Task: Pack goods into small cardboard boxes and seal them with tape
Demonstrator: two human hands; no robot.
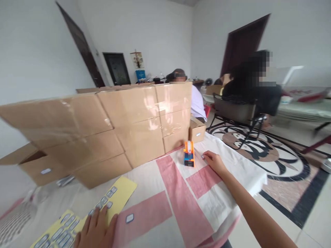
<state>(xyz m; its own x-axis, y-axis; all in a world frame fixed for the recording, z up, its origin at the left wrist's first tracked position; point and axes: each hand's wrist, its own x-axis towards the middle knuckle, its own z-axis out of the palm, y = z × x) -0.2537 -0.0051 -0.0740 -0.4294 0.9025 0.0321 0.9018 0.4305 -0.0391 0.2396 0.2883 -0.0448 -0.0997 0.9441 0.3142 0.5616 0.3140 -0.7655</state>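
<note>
My left hand (97, 225) lies flat with its fingers extended over the edge of a yellow sheet (126, 187) that carries several small blue-bordered white labels (103, 200). A second yellow sheet (69, 212) with similar labels lies to its left. One loose label (129, 217) rests on the tablecloth, right of this hand. My right hand (214, 162) is stretched out over the table's right side, thumb and fingers pinching a small white label (203, 156). Just left of it stands an orange, blue and black block-like object (189, 154), its kind unclear.
A wall of taped cardboard boxes (137, 127) crosses the table. Small labelled boxes stand at its right end (198, 133) and left end (46, 170). A pink-and-white cloth (181, 193) covers the table. Beyond are a person (198, 103) behind the boxes and another (248, 82) on a chair.
</note>
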